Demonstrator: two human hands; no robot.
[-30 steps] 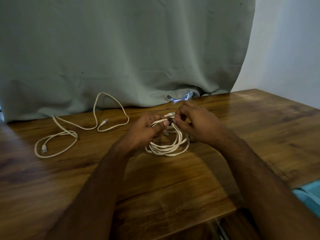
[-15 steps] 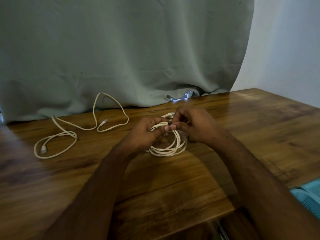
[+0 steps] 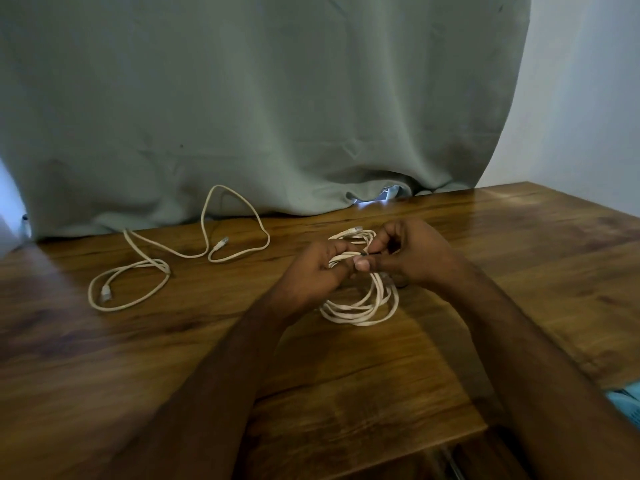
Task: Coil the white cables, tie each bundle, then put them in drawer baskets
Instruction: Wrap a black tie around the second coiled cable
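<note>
- Head view: left hand (image 3: pixel 313 271) grips the coiled cable (image 3: pixel 360 306) at centre frame on the worktop (image 3: pixel 381 393); right hand (image 3: pixel 412 252) pinches a dark tie (image 3: pixel 364 252).
- Risk: tie slips, loops spring apart.
- Loose cable (image 3: pixel 156 268) at left awaits.

single head-worn wide-angle view, looking forward and down from above the near edge of the brown wooden table (image 3: pixel 346 393), close over both forearms, grey-green curtain (image 3: pixel 259 98) filling 12 o'clock, pale wall (image 3: pixel 588 98) at 2 o'clock
</note>
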